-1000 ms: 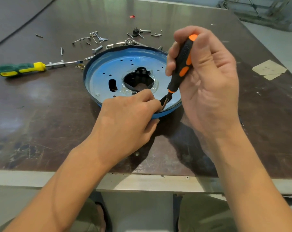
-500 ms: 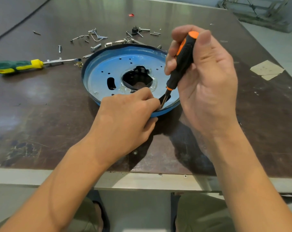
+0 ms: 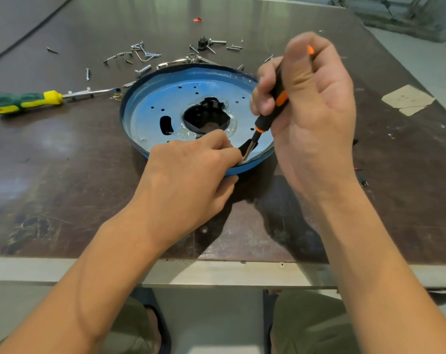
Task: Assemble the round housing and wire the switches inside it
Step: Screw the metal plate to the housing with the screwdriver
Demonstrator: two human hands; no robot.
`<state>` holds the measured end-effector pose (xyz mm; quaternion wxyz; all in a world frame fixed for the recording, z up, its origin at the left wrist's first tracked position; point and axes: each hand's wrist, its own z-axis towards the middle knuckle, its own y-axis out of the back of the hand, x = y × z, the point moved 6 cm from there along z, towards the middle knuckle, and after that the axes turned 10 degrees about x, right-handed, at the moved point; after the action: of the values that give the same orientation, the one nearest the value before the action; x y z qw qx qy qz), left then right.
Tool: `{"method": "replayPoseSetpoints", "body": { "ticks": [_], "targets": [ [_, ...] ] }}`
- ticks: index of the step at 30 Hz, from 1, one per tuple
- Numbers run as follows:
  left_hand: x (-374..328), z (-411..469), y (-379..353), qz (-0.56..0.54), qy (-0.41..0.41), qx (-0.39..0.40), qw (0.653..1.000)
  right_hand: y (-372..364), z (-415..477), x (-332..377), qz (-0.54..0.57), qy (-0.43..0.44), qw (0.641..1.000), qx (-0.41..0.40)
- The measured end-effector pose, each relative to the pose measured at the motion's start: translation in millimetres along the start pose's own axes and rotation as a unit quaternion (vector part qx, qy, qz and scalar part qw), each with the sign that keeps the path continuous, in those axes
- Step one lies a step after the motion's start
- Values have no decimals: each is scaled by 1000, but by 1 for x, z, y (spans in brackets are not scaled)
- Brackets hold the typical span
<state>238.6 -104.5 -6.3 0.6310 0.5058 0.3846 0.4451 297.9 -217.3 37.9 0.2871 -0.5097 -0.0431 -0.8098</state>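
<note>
A round blue housing pan (image 3: 150, 111) lies on the dark table, with a ragged black opening at its middle. My right hand (image 3: 311, 108) grips a black and orange screwdriver (image 3: 273, 108) almost upright, thumb on its top. The blade's tip meets the pan's near rim beside a small black part (image 3: 247, 146). My left hand (image 3: 191, 169) rests over the near rim, its fingertips pinching at that black part by the tip. What the fingers hold is mostly hidden.
A green and yellow screwdriver (image 3: 25, 102) lies left of the pan. Several loose screws, clips and bolts (image 3: 142, 56) are scattered behind the pan. A scrap of tape (image 3: 408, 99) sits at the right. The table's front edge (image 3: 216, 272) runs just below my wrists.
The right hand's thumb has slid over the top of the screwdriver handle and the handle has turned a little. The left hand and the pan have stayed in place.
</note>
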Motion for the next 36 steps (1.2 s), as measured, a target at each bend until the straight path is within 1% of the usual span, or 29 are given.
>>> {"method": "replayPoseSetpoints", "body": {
  "ticks": [2,5,10,14,19,21,23,28,32,36],
  "targets": [
    [1,0,0,0,0,0,1000,1,0,0,27,-5,999,15],
    [1,0,-1,-1,1,1,1000,-4,1,0,15,-13,999,36],
    [-1,0,1,-1,1,-5,1000,0,3,-4,10,-32,999,3],
    [0,-1,1,-4,2,-6,1000,4,1,0,-16,-16,1000,-12],
    [1,-1,1,-9,1,-10,1000,-10,0,1,-22,-3,999,40],
    [2,0,0,-11,2,-9,1000,-13,0,0,-2,-11,999,50],
    [1,0,-1,-10,1,-6,1000,-11,0,-1,-4,-13,999,52],
    [0,-1,0,-8,0,-13,1000,-10,-1,0,-13,-23,999,37],
    [-1,-1,1,-11,-4,-13,1000,-22,-2,3,-24,9,999,37],
    [0,-1,1,-11,-2,-10,1000,-13,-2,6,-28,29,999,-5]
  ]
}}
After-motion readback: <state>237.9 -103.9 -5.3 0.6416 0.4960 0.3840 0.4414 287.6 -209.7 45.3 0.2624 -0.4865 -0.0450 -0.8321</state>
